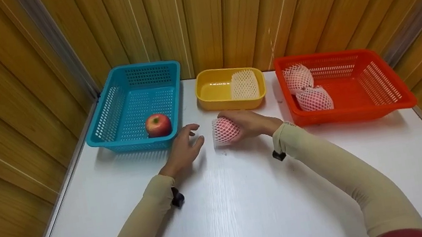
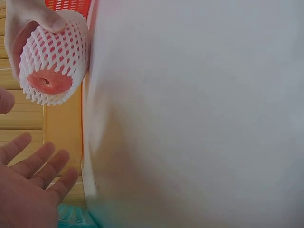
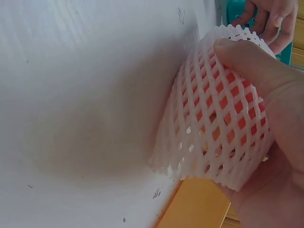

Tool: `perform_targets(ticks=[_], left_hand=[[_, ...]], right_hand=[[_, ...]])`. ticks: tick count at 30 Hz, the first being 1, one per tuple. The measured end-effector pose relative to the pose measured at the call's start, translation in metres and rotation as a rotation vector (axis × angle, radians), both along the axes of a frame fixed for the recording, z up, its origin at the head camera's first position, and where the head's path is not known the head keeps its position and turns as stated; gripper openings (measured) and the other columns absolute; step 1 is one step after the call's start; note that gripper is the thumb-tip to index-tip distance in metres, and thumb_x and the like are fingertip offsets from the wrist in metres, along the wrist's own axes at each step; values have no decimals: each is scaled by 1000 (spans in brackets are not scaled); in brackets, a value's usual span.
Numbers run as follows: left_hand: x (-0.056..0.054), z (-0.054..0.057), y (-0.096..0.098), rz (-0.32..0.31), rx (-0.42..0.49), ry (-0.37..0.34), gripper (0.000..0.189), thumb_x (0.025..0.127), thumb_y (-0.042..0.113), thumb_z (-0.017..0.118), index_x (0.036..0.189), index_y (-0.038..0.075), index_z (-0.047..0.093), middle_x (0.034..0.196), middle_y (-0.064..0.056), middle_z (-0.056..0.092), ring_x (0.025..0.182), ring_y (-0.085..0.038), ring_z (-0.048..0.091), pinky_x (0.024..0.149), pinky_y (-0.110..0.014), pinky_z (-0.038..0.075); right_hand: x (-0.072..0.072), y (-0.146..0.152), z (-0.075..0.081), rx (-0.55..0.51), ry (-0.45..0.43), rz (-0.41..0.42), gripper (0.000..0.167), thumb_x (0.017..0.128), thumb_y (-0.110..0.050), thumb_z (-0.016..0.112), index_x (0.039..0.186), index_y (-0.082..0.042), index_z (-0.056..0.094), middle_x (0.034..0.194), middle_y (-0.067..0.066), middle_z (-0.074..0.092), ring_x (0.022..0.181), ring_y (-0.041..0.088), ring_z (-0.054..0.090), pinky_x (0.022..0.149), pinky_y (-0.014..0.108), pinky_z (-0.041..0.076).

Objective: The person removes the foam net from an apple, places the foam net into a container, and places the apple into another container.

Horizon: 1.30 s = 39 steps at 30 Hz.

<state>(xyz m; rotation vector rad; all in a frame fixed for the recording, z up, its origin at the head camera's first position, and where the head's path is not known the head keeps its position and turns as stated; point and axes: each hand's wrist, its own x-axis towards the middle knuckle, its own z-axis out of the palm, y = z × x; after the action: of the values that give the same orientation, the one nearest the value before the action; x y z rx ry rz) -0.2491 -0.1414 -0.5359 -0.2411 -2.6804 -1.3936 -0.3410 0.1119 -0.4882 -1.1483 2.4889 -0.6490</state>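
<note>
My right hand [image 1: 248,123] grips an apple in a white foam net [image 1: 225,130] above the middle of the table. In the left wrist view the bare red end of the netted apple [image 2: 50,81] shows through the net's opening. My left hand [image 1: 184,147] is to the left of it, apart from it, with fingers spread and nothing held. Close by the left hand, a bare red apple [image 1: 158,125] lies in the front right corner of the blue basket [image 1: 108,104].
A yellow container [image 1: 213,103] at the back holds a flattened foam net [image 1: 244,84]. At the right, a red basket [image 1: 364,111] has two netted apples [image 1: 314,99] on its left side. Wooden panels [image 1: 204,19] stand behind the white table [image 1: 225,216].
</note>
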Motion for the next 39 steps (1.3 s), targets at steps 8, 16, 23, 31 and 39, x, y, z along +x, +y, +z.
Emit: perform_targets(ticks=[8, 16, 23, 31, 39], left_hand=[[-4, 1, 4, -71, -3, 90, 28, 103, 10, 58, 127, -3, 65, 127, -15, 68, 115, -31, 62, 102, -45, 51], [-7, 2, 12, -84, -7, 79, 25, 104, 6, 59, 126, 0, 69, 127, -12, 70, 118, -27, 65, 104, -42, 52], [-8, 1, 15, -104, 5, 93, 25, 103, 6, 60, 126, -1, 68, 124, -14, 70, 113, -28, 67, 101, -42, 53], [-8, -2, 16, -107, 46, 64, 29, 102, 7, 62, 129, -2, 65, 126, -14, 69, 115, -27, 66, 102, -40, 53], [-8, -2, 18, -82, 58, 14, 30, 102, 9, 64, 131, 1, 64, 126, -11, 69, 116, -23, 66, 103, -39, 52]], right_hand=[[1, -1, 1, 32, 14, 1, 89, 82, -35, 88, 152, -14, 38, 145, 5, 51, 130, 21, 49, 119, 43, 34], [6, 2, 8, 21, -5, 11, 101, 82, -35, 88, 162, -15, 27, 161, 9, 36, 146, 27, 38, 123, 48, 26], [6, 6, 6, -15, 75, 55, 103, 81, -32, 90, 161, -10, 28, 158, 13, 41, 144, 29, 41, 121, 47, 29], [7, 14, 6, -13, 58, 22, 105, 82, -30, 88, 164, -18, 24, 164, 10, 34, 149, 29, 35, 122, 49, 27], [9, 21, 5, -33, 66, -20, 103, 82, -32, 89, 163, -23, 26, 161, 11, 36, 145, 32, 40, 118, 54, 33]])
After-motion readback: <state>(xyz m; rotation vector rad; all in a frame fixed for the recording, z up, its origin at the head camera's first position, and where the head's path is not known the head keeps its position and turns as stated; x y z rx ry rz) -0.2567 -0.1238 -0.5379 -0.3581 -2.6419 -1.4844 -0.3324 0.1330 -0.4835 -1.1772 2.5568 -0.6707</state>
